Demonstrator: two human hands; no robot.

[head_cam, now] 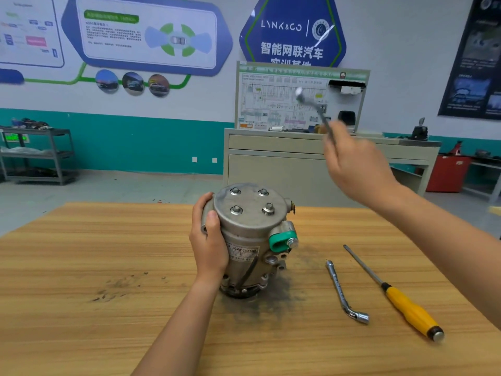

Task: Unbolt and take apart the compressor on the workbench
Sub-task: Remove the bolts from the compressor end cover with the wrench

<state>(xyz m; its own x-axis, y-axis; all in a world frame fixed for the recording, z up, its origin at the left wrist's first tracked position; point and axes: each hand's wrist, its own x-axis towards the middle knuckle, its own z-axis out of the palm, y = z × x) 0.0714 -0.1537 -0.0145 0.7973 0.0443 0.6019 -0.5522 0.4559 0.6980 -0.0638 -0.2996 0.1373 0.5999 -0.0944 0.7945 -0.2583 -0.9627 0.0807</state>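
The compressor (252,240) stands on end near the middle of the workbench (108,267), with its end cover (249,198) facing up. Four bolts (236,210) sit in the cover. All four appear seated, so the unbolting is judged to be at its start.

Your left hand (210,240) wraps the left side of the housing, thumb across the front and fingers curled round the far side. Your right hand (355,169) is raised above and to the right of the unit, well apart from it. Its fingers are closed round the handle of a wrench (315,109), whose head points up and away from you. The wrench is blurred, so the socket type cannot be confirmed.

1. Lower the socket square onto one bolt. The near right bolt is closest to your working hand.
2. Seat the socket fully before loading it. A partly seated socket is likely to round the bolt head.
3. Press the housing down with your left hand and brace it against the turning direction. The unit rests on its round lower end and may spin or tip when a bolt breaks loose.
4. Place your left fingers below the cover rim, out of the handle's sweep.
5. Crack all four bolts in a cross pattern before removing any.

A second wrench (343,291) and a screwdriver (401,302) lie on the bench to the right of the compressor, apart from it. Dark grime surrounds the base, so expect poor footing.
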